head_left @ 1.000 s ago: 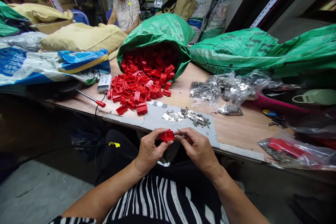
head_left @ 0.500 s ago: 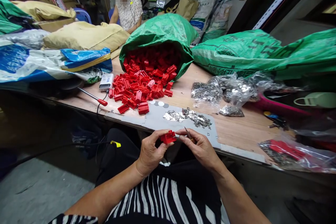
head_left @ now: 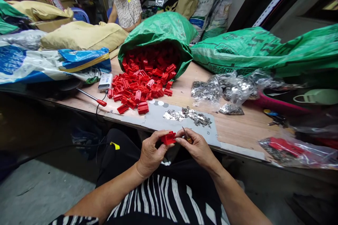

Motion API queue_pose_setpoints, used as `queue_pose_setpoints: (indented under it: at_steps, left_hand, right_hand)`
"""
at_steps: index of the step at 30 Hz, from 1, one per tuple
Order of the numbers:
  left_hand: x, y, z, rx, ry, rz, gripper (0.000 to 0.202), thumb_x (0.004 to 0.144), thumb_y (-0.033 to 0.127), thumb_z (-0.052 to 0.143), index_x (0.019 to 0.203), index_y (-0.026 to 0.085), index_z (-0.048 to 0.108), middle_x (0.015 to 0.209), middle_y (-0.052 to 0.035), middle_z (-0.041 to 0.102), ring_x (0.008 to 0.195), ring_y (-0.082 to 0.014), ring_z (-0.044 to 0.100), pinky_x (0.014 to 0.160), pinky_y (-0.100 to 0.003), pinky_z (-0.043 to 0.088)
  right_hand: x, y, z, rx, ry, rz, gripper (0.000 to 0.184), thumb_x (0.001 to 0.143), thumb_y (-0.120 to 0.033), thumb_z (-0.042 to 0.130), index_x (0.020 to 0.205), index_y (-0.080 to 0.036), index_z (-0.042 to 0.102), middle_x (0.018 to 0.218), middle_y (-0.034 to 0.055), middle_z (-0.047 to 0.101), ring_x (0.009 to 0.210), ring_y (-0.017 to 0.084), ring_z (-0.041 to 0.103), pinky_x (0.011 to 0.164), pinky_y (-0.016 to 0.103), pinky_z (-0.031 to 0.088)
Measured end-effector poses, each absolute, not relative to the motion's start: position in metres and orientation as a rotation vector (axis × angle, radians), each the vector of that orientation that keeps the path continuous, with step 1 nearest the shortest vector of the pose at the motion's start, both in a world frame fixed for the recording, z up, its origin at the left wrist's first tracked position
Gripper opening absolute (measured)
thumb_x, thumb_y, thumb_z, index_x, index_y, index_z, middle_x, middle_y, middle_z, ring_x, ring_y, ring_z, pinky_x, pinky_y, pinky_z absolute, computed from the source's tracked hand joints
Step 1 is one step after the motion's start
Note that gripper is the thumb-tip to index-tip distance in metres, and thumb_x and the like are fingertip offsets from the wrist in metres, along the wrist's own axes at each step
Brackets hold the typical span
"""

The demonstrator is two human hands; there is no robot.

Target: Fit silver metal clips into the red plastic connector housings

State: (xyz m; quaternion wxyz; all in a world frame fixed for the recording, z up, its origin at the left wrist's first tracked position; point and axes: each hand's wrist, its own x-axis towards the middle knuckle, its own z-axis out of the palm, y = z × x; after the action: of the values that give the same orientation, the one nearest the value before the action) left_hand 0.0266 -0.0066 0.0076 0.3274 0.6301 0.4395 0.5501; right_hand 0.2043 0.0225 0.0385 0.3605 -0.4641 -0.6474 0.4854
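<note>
My left hand (head_left: 151, 151) pinches a small red plastic housing (head_left: 169, 137) just in front of the table edge. My right hand (head_left: 196, 147) touches the housing's right side with its fingertips and grips a thin pointed tool (head_left: 185, 135) with a brownish handle. Beyond my hands, a scatter of small shiny metal pieces (head_left: 188, 115) lies on a grey sheet (head_left: 153, 116). A heap of red housings (head_left: 137, 89) spills from an open green sack (head_left: 161, 30) at the back of the table.
A clear bag of metal pieces (head_left: 227, 89) lies right of centre. A red-handled screwdriver (head_left: 92, 97) and a small white device (head_left: 105, 81) lie left of the heap. Green, blue and tan sacks line the back. Another person (head_left: 125, 5) sits beyond the table.
My right hand has turned the thin tool from lying flat to pointing up. The red housing stays pinched in my left hand, held in much the same place.
</note>
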Motion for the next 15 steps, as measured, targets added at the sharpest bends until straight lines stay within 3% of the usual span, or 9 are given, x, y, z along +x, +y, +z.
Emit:
queue_pose_setpoints:
  at_steps: [6,11,15]
  left_hand:
    - [0.028,-0.006,0.009,1.711,1.142,1.451,0.035,0.080,0.018,0.069,0.114,0.023,0.061,0.108,-0.0041,0.071,0.098,-0.0168,0.069,0.088,-0.028,0.055]
    - [0.029,-0.008,0.007,1.838,1.105,1.493,0.036,0.079,0.013,0.068,0.113,0.023,0.060,0.109,-0.0046,0.072,0.103,-0.0175,0.067,0.093,-0.030,0.053]
    - [0.029,-0.010,0.006,1.892,1.133,1.452,0.036,0.079,0.012,0.068,0.112,0.021,0.061,0.105,-0.0053,0.072,0.098,-0.0173,0.069,0.088,-0.029,0.055]
  right_hand:
    - [0.207,0.023,0.037,-1.214,-1.471,1.471,0.029,0.081,-0.046,0.067,0.086,-0.020,0.055,0.077,-0.0020,0.050,0.068,0.011,0.046,0.062,0.024,0.038]
    - [0.207,0.025,0.034,-1.215,-1.526,1.515,0.033,0.079,-0.047,0.069,0.080,-0.020,0.049,0.072,-0.0041,0.043,0.060,0.009,0.036,0.053,0.023,0.030]
    - [0.207,0.025,0.027,-1.198,-1.502,1.603,0.035,0.079,-0.046,0.069,0.079,-0.020,0.045,0.068,-0.0059,0.039,0.054,0.008,0.030,0.048,0.022,0.023]
